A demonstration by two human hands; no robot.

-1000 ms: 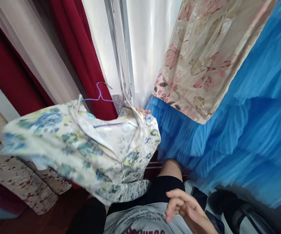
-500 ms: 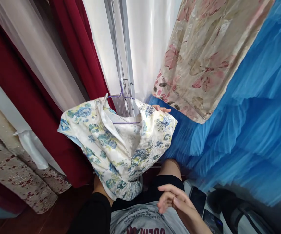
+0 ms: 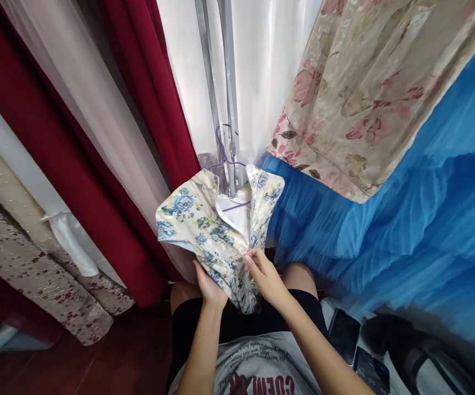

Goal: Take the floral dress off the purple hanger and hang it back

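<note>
A white blouse [image 3: 210,230] with blue and yellow flowers hangs by its shoulders on a purple hanger [image 3: 223,156] in front of me. My left hand [image 3: 211,286] holds the lower left side of the blouse, its fingers partly hidden behind the fabric. My right hand [image 3: 263,272] is closed in a pinch on the front of the blouse, just below the V of the neckline. Below the hands the blouse is bunched and hangs over my lap.
Metal poles [image 3: 230,99] stand behind the hanger, before a white cloth [image 3: 262,71]. Dark red drapes [image 3: 139,219] hang at left. A beige floral garment [image 3: 356,109] and blue tulle [image 3: 365,236] hang at right. Two phones [image 3: 344,334] lie by my right thigh.
My left hand has moved from behind the blouse's right shoulder to its lower left side. My right hand, earlier empty near my lap, has risen and pinches the blouse front. The blouse has narrowed.
</note>
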